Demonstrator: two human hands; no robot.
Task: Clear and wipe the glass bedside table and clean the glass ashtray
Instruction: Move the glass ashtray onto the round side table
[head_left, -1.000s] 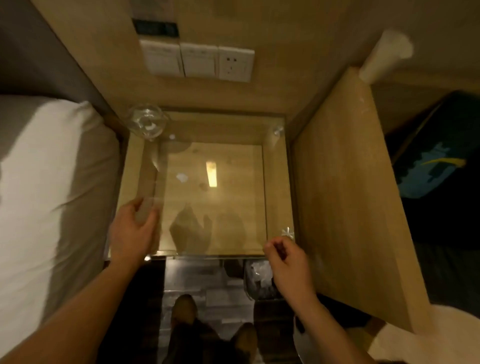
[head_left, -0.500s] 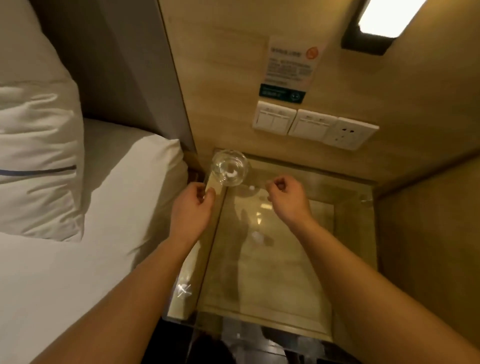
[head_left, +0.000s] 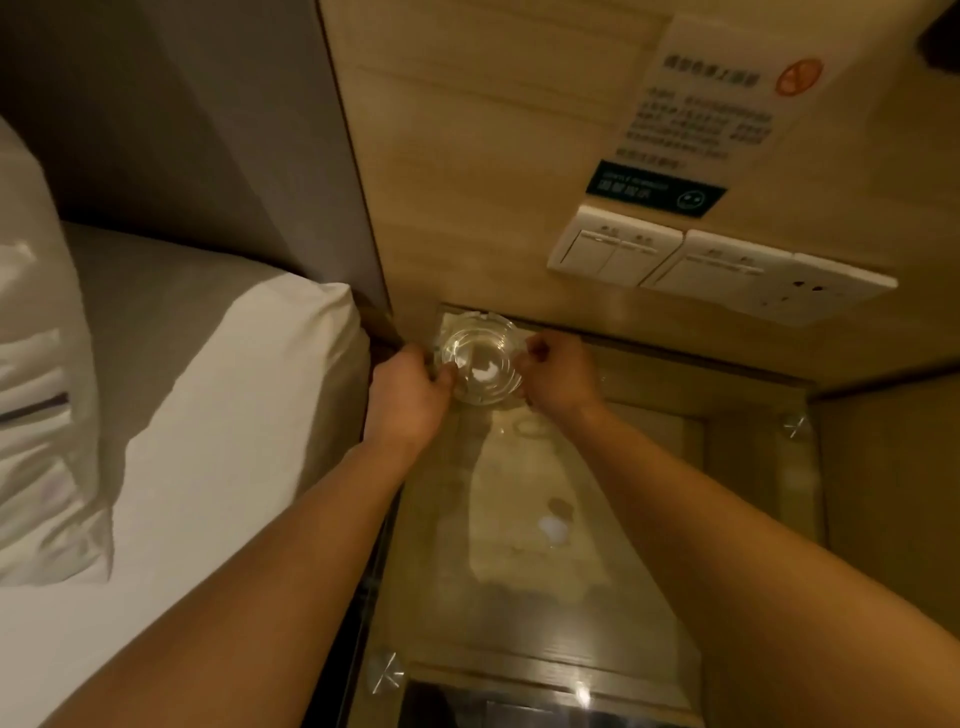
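Two bare hands had closed in on the round clear glass ashtray (head_left: 480, 361), just above the frame's centre, at the far left corner of the glass-topped wooden bedside table (head_left: 545, 597). Left of it lay the white bed (head_left: 208, 415). Half a second earlier the hands were apart, short of it. Now the left hand (head_left: 408, 397) pinched its left rim and the right hand (head_left: 558, 376) its right rim, seemingly ready to lift it for cleaning.

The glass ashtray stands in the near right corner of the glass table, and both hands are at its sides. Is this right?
Not quite. In the head view the glass ashtray stands in the far left corner of the glass table, against the wooden wall and next to the bed. The rest holds: the left hand and right hand are at its sides.
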